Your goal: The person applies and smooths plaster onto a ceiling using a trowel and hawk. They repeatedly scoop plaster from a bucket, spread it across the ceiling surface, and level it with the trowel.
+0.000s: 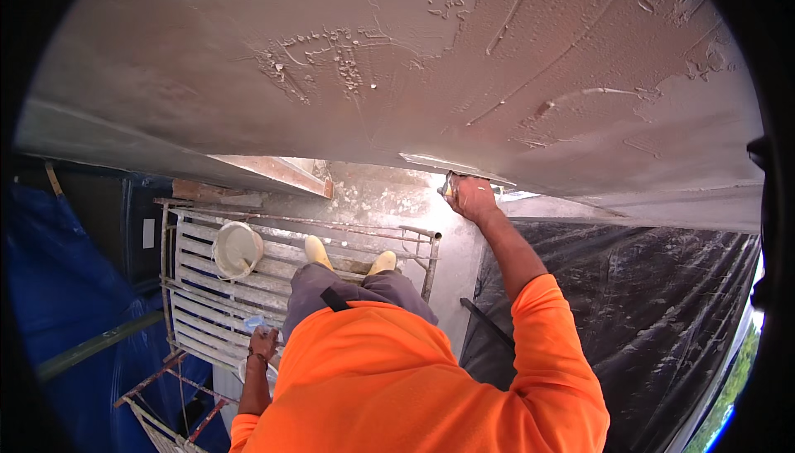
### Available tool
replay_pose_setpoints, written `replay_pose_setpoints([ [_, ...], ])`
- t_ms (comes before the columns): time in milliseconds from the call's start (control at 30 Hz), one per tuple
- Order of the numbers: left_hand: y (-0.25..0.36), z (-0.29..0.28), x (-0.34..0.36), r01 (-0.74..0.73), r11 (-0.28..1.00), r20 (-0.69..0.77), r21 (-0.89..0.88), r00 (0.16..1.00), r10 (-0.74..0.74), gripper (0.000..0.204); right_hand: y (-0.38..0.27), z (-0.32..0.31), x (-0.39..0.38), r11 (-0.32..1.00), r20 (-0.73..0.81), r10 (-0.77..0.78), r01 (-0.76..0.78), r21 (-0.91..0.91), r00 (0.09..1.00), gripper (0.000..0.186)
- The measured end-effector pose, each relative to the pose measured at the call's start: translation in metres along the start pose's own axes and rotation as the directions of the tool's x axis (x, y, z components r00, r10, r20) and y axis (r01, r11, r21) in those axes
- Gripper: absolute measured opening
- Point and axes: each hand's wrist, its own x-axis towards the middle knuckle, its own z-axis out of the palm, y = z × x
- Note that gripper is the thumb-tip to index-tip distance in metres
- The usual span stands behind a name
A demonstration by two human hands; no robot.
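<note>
Smoothing of the grey plastered surface [373, 113] appears to be in hand: the right hand [474, 198], fingers wrapped around its grip, holds a flat-bladed trowel [451, 168] along the surface's near edge. The left hand [263, 343], low at near left, is curled beside a small pale-blue object [253, 321]; whether it grips this cannot be told. The ridges remaining at far right seemingly call for flat, even strokes.
</note>
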Motion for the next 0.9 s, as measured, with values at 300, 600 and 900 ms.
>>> replay_pose_setpoints([
  [300,0.095,0.080,0.067,-0.092,0.991,0.129,-0.100,0.986,0.104,0.032,-0.019,-0.168,-0.054,0.986,-0.002,0.095,-0.094,-0.135,0.995,0.035],
  [600,0.151,0.109,0.115,-0.127,0.989,0.151,-0.071,0.979,0.137,0.035,-0.070,-0.337,-0.110,0.991,-0.111,0.104,-0.112,-0.070,0.988,0.041],
  [900,0.168,0.124,0.170,-0.177,0.982,0.259,-0.060,0.948,0.186,0.039,-0.124,-0.479,-0.150,0.998,-0.301,0.059,-0.064,-0.005,0.952,0.041],
])
